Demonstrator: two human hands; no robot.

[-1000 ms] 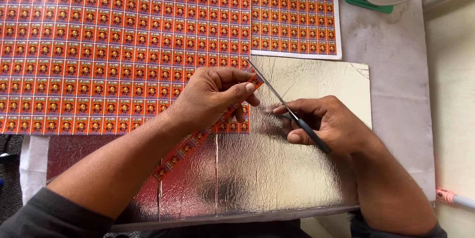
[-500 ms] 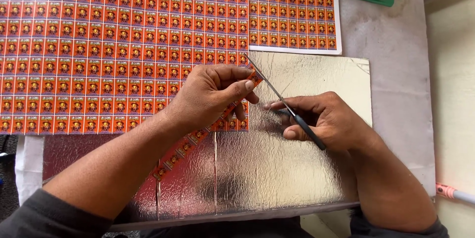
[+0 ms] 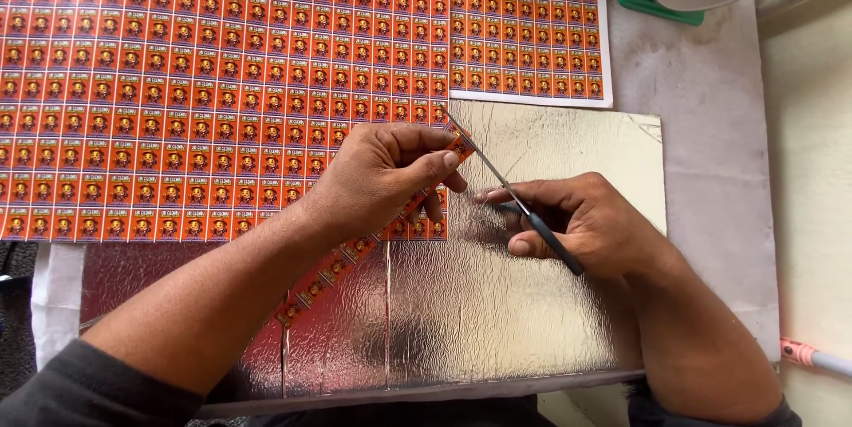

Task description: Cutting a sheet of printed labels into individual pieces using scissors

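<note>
Since the earlier frame, scissors (image 3: pixel 519 201) barely shifted | left hand (image 3: pixel 382 174) fingers pinch label strip (image 3: pixel 355 245) taut for cutting, over silver sheet (image 3: pixel 479 303) | right hand (image 3: pixel 581 223) fingers closed around scissor handles, blades at strip's upper end beside label sheet (image 3: pixel 177 81).

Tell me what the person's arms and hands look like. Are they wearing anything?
Both hands are bare: no gloves, and no rings or watch that I can see. The left hand and right hand lead to bare forearms. Dark grey sleeves are pushed up near the elbows: the left sleeve shows at the bottom left corner, the right sleeve just peeks in at the bottom edge.
</note>
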